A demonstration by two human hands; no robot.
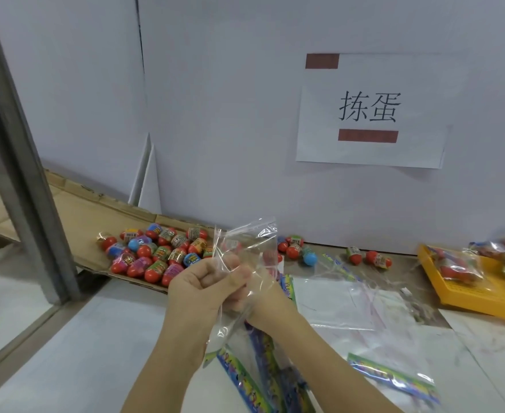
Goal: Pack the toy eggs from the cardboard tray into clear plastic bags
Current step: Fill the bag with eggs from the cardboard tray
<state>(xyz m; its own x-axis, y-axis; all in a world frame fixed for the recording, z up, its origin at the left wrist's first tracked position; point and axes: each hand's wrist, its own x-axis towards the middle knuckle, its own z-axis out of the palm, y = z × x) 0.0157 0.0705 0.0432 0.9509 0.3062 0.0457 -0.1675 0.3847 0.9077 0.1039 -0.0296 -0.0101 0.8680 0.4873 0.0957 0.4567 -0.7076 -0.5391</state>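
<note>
Toy eggs [156,254] fill the cardboard tray [96,213]; left hand [197,284] grips clear bag [254,234].

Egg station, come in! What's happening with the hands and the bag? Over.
Left hand and right hand grip bag. Eggs heaped in tray. Loose eggs by wall. Nothing blocking.

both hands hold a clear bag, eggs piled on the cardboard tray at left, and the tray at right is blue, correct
Not quite: in the head view the tray at right is yellow, not blue. The rest stands: left hand and right hand hold the clear bag, eggs piled on the cardboard tray at left.
</note>
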